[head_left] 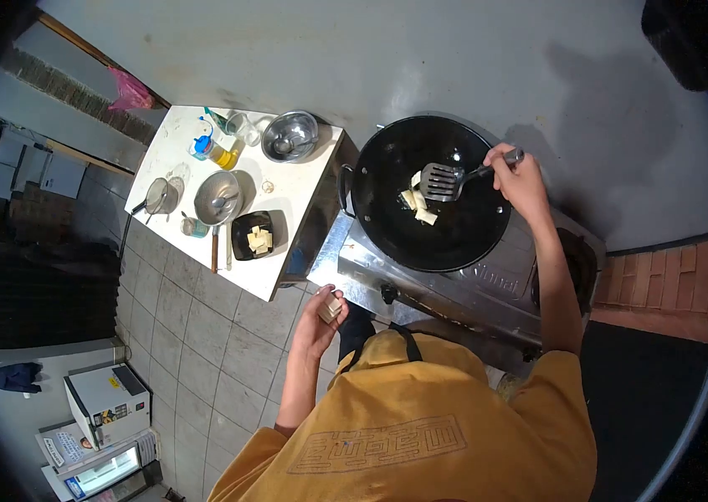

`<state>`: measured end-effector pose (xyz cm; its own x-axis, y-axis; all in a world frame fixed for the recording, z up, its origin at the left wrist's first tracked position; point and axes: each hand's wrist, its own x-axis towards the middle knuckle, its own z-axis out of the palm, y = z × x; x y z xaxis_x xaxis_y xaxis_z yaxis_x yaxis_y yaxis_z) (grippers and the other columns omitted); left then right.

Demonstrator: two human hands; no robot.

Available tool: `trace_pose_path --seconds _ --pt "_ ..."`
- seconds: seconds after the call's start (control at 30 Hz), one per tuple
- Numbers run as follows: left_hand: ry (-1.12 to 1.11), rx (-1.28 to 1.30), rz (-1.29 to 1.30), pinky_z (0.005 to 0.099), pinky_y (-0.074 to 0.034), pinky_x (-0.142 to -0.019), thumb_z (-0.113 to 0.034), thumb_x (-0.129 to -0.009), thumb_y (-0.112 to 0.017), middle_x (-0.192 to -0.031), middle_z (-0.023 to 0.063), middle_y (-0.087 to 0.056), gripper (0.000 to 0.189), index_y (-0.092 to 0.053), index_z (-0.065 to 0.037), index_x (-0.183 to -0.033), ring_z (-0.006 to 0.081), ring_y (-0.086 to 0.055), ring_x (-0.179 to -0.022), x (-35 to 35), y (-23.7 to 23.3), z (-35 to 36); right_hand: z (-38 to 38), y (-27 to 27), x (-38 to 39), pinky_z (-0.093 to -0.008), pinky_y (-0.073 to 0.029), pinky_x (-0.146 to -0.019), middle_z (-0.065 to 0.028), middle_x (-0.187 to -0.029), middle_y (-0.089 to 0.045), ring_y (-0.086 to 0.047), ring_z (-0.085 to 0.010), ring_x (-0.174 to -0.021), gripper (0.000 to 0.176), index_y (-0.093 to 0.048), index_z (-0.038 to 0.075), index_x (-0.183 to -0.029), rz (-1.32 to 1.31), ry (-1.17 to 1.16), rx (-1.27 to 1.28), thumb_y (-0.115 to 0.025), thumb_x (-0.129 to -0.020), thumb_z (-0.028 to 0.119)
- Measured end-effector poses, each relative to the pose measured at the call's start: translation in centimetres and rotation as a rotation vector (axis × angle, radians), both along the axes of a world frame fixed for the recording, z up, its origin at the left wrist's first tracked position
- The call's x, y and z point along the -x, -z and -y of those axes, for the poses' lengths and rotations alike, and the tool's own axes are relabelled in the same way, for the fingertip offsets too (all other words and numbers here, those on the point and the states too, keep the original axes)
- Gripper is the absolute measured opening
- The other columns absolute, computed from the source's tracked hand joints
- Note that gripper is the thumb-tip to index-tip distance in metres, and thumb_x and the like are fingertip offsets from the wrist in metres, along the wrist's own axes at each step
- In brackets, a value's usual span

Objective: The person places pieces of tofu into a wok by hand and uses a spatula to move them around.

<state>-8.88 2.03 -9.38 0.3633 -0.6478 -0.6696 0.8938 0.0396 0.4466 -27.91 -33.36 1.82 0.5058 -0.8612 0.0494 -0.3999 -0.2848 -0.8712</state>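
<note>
Pale food pieces (332, 306): cupped in left hand (312, 329), fingers partly curled around the small stack. Judged light, soft and liable to break; best taken by opposite flat sides, without squeezing. Further out: more pieces in black wok (446, 247), probably slippery, just beside slotted spatula (459, 176), gripped by handle in closed right hand (520, 178). Beyond: another batch in black dish (242, 227) on white table (291, 199).

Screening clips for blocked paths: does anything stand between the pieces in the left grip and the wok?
Nothing visible does, beyond the near rim of the wok itself; the pieces in the left grip are outside it. The turner, in the right grip, is over the wok's interior, not between them.
</note>
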Motion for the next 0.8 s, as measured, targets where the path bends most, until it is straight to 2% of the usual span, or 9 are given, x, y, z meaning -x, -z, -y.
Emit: trace_pose_path --seconds 0.07,0.2,0.3,0.37,0.47,0.6,0.7,0.8 --pt "0.003 -0.004 0.001 0.0315 -0.055 -0.08 -0.015 -0.095 -0.057 -0.096 0.0093 -0.061 0.018 -0.054 -0.003 -0.108 0.0186 -0.061 -0.089 0.3 -0.2 0.2 -0.3 -1.2 0.2 -0.0272 -0.04 -0.051 0.0006 -0.054 -0.05 -0.052 -0.008 -0.051 0.024 -0.063 0.003 -0.08 -0.064 0.019 -0.011 -0.053 -0.094 0.02" --pt "0.019 0.012 -0.025 0.0321 -0.055 -0.081 -0.014 -0.095 -0.058 -0.097 0.01 -0.061 0.019 -0.054 -0.002 -0.109 0.0192 -0.061 -0.09 0.4 -0.5 0.5 -0.8 -2.3 0.4 -0.0276 -0.04 -0.052 0.0015 -0.054 -0.05 -0.051 -0.008 -0.052 0.023 -0.063 0.002 -0.081 -0.016 0.01 0.056 -0.053 -0.094 0.019" --pt "0.031 0.013 -0.016 0.0324 -0.055 -0.08 -0.014 -0.095 -0.058 -0.097 0.0102 -0.061 0.019 -0.054 -0.002 -0.109 0.0195 -0.061 -0.09 0.4 -0.9 0.6 -1.0 -2.6 0.9 -0.0298 -0.037 -0.051 -0.0029 -0.053 -0.047 -0.045 -0.0093 -0.05 0.023 -0.062 -0.001 -0.082 -0.026 0.019 0.096 -0.054 -0.094 0.018" --pt "0.04 0.005 0.001 0.0325 -0.055 -0.08 -0.014 -0.095 -0.059 -0.097 0.0103 -0.061 0.019 -0.054 -0.003 -0.109 0.0196 -0.061 -0.09 0.5 -0.9 0.7 -0.6 -2.1 1.3 -0.0323 -0.032 -0.049 -0.0087 -0.053 -0.042 -0.037 -0.0117 -0.048 0.022 -0.06 -0.003 -0.084 -0.066 0.004 0.221 -0.055 -0.093 0.017" --pt "0.023 -0.001 -0.001 0.0326 -0.055 -0.08 -0.014 -0.095 -0.059 -0.096 0.0101 -0.061 0.019 -0.054 -0.003 -0.109 0.0197 -0.061 -0.089 0.6 -0.9 0.7 -1.6 -2.9 1.6 -0.0351 -0.031 -0.049 -0.0124 -0.055 -0.038 -0.033 -0.0137 -0.049 0.022 -0.059 -0.003 -0.084 -0.154 0.018 0.225 -0.057 -0.092 0.017" --pt "0.028 -0.006 -0.006 0.0322 -0.056 -0.08 -0.016 -0.095 -0.058 -0.095 0.0091 -0.062 0.019 -0.054 -0.004 -0.109 0.0192 -0.062 -0.087 0.8 -0.6 0.5 -1.5 -1.7 1.9 -0.0364 -0.032 -0.051 -0.0139 -0.054 -0.041 -0.036 -0.016 -0.049 0.023 -0.059 -0.003 -0.082 -0.157 0.002 0.221 -0.057 -0.091 0.018" --pt "0.044 0.008 0.0 0.0316 -0.056 -0.079 -0.018 -0.095 -0.057 -0.095 0.0084 -0.063 0.019 -0.055 -0.005 -0.109 0.0184 -0.064 -0.086 0.9 0.0 0.4 -1.7 -1.3 1.8 -0.0379 -0.036 -0.053 -0.0167 -0.056 -0.046 -0.042 -0.0224 -0.049 0.024 -0.058 -0.003 -0.08 -0.24 0.014 0.209 -0.057 -0.091 0.019" --pt "0.037 -0.009 0.014 0.0313 -0.056 -0.079 -0.018 -0.095 -0.057 -0.095 0.008 -0.063 0.018 -0.055 -0.005 -0.109 0.0179 -0.064 -0.086 0.9 -0.1 0.2 -1.3 -0.7 1.6 -0.0368 -0.037 -0.054 -0.0158 -0.056 -0.046 -0.044 -0.0209 -0.049 0.024 -0.059 -0.003 -0.081 -0.271 0.002 0.169 -0.057 -0.091 0.019"
